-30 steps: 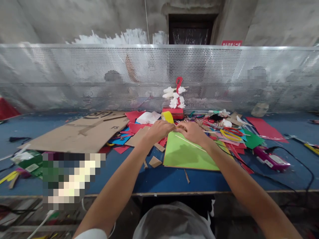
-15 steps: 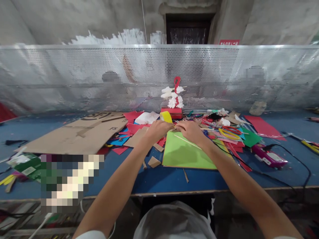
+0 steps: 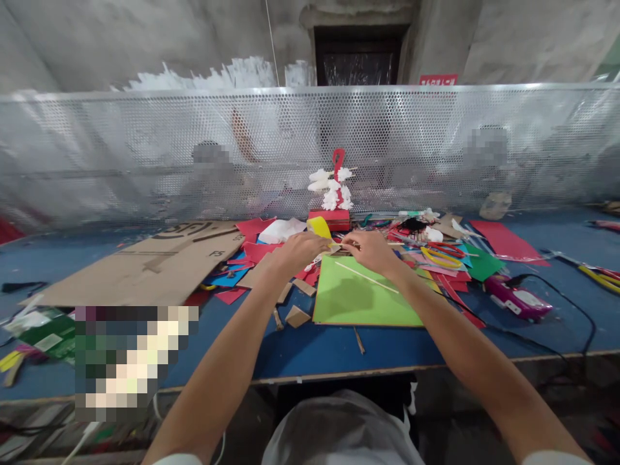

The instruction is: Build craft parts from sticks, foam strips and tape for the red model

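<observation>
While both hands meet just beyond the far edge of a bright green sheet [image 3: 368,307], a small pale piece [image 3: 336,247] sits in the gap between the fingertips. Its long axis seems to run roughly left to right, hand to hand; ends covered by fingers, so can't tell which way a tip faces. Looks thin, light yellowish-tan; surface detail too small to read. Right hand [image 3: 372,250] pinches it between thumb and forefinger, knuckles bent. Left hand [image 3: 301,252] curls over its left end, palm down; fingertips hidden, can't tell if they're clamped on it or only touching. Nearer the body than the grip, a straight pale stick [image 3: 367,278] lies on the green sheet, slanting from just below the fingertips to the right and toward the person, slim and cream-coloured, far end close to the right wrist. Just beyond the grip, slightly left: yellow roll [image 3: 320,227]. Behind that, a red box [image 3: 335,220] with an upright red strip and white clumps [image 3: 334,194]. Right of the grip, yellow-handled scissors [image 3: 440,258] among scraps. Left of the grip and nearer, cut cardboard bits [image 3: 298,316]; farther left, large brown cardboard [image 3: 135,265], lying flat.
</observation>
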The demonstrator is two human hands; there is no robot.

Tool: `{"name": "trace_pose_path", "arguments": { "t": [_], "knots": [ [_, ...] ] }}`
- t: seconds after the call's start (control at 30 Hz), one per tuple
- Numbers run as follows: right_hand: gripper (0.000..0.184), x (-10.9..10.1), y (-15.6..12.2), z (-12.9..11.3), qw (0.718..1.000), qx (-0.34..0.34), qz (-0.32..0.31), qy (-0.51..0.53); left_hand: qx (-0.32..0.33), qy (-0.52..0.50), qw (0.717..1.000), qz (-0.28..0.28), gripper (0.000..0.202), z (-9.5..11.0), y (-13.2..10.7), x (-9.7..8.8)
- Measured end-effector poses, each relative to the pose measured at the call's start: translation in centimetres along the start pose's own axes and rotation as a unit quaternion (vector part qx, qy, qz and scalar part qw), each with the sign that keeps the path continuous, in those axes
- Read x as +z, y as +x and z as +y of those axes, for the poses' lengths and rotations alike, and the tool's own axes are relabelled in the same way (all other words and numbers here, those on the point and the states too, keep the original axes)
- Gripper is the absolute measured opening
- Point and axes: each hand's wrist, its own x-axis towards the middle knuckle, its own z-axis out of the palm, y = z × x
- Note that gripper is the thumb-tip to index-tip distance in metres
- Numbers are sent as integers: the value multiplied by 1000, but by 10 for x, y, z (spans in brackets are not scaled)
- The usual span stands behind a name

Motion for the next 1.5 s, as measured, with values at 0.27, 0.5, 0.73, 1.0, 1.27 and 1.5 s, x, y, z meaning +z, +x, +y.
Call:
{"name": "trace_pose_path", "arguments": {
  "t": [0.27,0.5,0.73,1.0,1.27,1.5],
  "knots": [
    [24,0,0,0,1000,0,-8,-17,-4,24,999,-29,34,1,-3,-6],
    [25,6,1,-3,999,3,-37,-32,25,43,996,-76,40,11,1,-6],
    [22,0,0,-8,998,12,-60,7,-7,51,993,-105,39,-1,-5,-17],
    [23,0,1,-7,997,9,-81,-7,4,39,990,-137,39,-5,-9,-16],
    [33,21,-5,1,989,38,-129,-63,-36,-62,972,-225,31,-19,-14,-19],
    [25,18,-4,-6,991,36,-114,-68,-44,-58,978,-193,32,-32,-21,-22]
  ]
}}
